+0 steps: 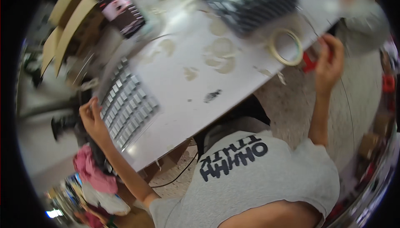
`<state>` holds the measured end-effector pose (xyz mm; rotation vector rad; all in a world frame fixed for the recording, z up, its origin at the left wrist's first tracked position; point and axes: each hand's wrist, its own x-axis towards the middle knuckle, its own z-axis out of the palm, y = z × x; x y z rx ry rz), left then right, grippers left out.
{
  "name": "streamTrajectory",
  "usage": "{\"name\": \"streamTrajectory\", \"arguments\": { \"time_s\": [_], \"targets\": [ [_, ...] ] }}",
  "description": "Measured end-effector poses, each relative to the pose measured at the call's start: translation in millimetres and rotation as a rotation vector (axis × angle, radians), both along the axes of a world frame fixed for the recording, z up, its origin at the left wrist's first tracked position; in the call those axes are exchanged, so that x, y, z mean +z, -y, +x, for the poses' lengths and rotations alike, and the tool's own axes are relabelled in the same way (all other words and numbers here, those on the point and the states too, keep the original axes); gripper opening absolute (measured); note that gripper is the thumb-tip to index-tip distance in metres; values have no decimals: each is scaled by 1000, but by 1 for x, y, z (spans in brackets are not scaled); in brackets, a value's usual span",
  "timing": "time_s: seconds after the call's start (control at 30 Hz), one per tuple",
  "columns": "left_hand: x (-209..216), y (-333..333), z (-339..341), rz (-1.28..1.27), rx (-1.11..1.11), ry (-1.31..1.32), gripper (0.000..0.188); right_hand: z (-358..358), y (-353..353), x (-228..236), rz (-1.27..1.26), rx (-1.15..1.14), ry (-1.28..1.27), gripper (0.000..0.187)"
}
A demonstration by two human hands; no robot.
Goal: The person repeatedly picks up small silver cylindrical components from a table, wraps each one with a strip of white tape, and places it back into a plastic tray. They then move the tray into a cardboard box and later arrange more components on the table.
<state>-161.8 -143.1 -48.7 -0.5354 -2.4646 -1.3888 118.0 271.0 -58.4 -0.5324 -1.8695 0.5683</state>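
My left hand is at the left edge of the table, its fingers bent and drawn together. It is right beside a clear plastic tray that carries rows of small silvery rectangular pieces. Blur hides what, if anything, is between those fingertips. Past the front edge of the table on the right, my right hand is raised with loosely curled fingers and a gap at the thumb; I see nothing held in it. A roll of pale tape lies close by, at the table's edge.
Stacked dark, shiny trays cover the far right of the white table. A phone-like black item with a pink picture is at the far left, near open cardboard flaps. Something red shows below the table edge, and pink cloth at lower left.
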Motion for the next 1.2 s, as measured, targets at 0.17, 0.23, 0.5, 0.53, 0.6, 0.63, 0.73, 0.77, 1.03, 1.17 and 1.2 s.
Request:
{"name": "streamTrajectory", "arguments": {
  "time_s": [0.17,0.23,0.5,0.53,0.6,0.63,0.73,0.77,1.03,1.17,1.2],
  "targets": [
    [13,-103,83,155,-464,408,18,27,-28,-6,159,111,468,15],
    [13,-134,109,91,-569,460,21,24,-36,-24,266,225,534,19],
    [-4,-224,170,-205,-955,490,14,26,-23,-29,214,502,740,30],
    [-10,-232,172,-233,-948,435,13,26,-23,-33,227,506,749,28],
    [-18,-240,178,-261,-915,396,11,27,-25,-40,253,514,759,25],
    [-21,-242,181,-262,-889,412,11,30,-26,-40,211,545,774,24],
    [-28,-248,178,-387,-787,243,12,39,-20,-40,109,598,780,20],
    [-31,-251,173,-447,-748,151,14,42,-19,-42,89,591,758,19],
    [-48,-287,148,-475,-647,-185,15,49,-5,-41,105,478,701,16],
    [-49,-300,141,-442,-732,-153,12,51,4,-38,95,509,549,16],
    [-48,-303,139,-441,-761,-95,11,51,5,-38,81,518,507,17]
  ]
}}
